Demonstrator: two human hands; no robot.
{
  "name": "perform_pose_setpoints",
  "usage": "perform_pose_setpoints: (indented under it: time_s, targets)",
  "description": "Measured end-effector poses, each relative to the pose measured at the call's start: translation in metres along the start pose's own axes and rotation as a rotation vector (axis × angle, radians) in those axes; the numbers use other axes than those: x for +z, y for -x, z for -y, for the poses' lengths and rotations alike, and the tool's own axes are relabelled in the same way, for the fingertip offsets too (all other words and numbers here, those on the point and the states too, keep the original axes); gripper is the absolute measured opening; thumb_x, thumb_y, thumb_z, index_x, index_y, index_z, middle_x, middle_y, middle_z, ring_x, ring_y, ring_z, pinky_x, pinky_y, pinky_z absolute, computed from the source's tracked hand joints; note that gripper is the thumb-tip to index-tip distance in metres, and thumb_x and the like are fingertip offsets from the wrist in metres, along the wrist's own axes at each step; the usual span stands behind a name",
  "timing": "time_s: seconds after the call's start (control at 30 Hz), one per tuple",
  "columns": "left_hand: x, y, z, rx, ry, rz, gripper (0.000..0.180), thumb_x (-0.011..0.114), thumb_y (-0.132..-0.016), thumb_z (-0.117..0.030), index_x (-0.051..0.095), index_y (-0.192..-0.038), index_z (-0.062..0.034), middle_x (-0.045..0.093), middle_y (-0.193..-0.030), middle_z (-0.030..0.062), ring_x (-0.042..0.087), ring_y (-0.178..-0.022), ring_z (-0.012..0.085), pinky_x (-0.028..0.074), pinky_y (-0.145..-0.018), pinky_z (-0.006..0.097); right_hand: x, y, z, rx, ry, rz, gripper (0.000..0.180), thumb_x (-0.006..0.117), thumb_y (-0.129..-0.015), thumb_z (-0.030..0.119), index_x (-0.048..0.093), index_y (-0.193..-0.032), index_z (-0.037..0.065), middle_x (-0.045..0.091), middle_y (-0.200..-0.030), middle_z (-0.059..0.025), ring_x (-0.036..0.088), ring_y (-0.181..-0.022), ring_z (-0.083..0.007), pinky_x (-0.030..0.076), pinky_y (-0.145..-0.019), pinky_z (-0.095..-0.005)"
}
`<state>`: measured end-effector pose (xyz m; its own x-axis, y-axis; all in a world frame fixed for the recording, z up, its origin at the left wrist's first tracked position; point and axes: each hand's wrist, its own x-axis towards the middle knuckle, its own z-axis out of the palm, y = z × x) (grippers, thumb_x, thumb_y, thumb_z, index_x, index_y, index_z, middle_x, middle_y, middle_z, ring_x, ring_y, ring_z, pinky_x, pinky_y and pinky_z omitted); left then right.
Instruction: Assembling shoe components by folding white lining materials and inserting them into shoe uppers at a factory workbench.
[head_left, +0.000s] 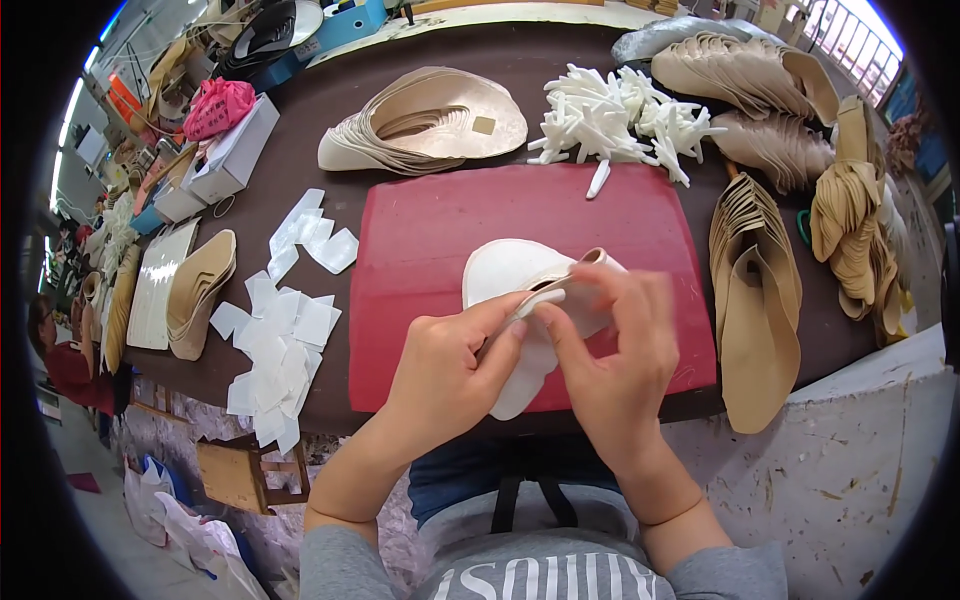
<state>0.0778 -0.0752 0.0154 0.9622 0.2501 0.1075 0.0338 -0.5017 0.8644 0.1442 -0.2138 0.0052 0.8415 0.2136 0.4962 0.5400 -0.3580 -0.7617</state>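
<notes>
The left hand pinches the pale shoe piece between thumb and forefinger, a white strip at their tips; the right hand curls beside them (blurred, I cannot tell its grip). Beneath: a red mat.

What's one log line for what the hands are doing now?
left hand: pinching white shoe piece | right hand: at its edge, partly blurred | below: red mat | far side: white strips, stacked beige pieces

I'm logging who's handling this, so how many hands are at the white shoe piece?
2: the left hand pinches the white shoe piece from the left, and the right hand, partly blurred, is on the right. No other hand shows there.
</notes>
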Motion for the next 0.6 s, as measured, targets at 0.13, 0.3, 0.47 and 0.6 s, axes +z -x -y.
perform_pose_setpoints:
  time_s: [0.13,0.3,0.47,0.6]
  targets:
    - [0.0,0.003,-0.003,0.055,0.077,0.007,0.031,0.061,-0.082,-0.002,0.066,-0.113,0.0008,0.068,-0.073,0.0077,0.05,-0.053,0.0104,0.039,-0.047,0.022,-0.015,-0.018,-0.021,0.015,-0.134,0.213,0.028,0.077,-0.07,0.003,0.066,-0.095,0.004,0.056,-0.113,-0.0103,0.055,-0.099,-0.0198,0.048,-0.08,-0.0291]
    - [-0.01,0.012,0.0,0.059,0.128,0.004,0.033,0.063,-0.081,-0.003,0.066,-0.113,0.0009,0.07,-0.079,0.0099,0.053,-0.058,0.0123,0.042,-0.051,0.023,-0.011,-0.024,-0.028,-0.106,-0.266,0.253,0.025,0.078,-0.068,0.005,0.068,-0.09,0.007,0.056,-0.114,-0.0083,0.054,-0.102,-0.0213,0.045,-0.087,-0.0321]
    - [-0.017,0.018,0.002,0.012,0.145,-0.017,0.035,0.065,-0.08,-0.004,0.067,-0.114,0.0001,0.07,-0.082,0.0108,0.054,-0.062,0.0132,0.043,-0.053,0.023,-0.001,-0.014,-0.024,-0.52,0.03,0.036,0.02,0.076,-0.07,0.007,0.071,-0.088,0.012,0.063,-0.105,-0.0028,0.056,-0.098,-0.0173,0.036,-0.099,-0.0415]
    - [-0.017,0.02,-0.001,0.003,0.139,-0.009,0.035,0.066,-0.079,-0.004,0.066,-0.113,0.0015,0.071,-0.083,0.0116,0.056,-0.065,0.0131,0.044,-0.055,0.023,0.009,-0.008,-0.028,-0.806,0.215,-0.023,0.02,0.074,-0.071,0.008,0.072,-0.089,0.016,0.066,-0.097,0.0019,0.057,-0.095,-0.0132,0.027,-0.105,-0.0495]
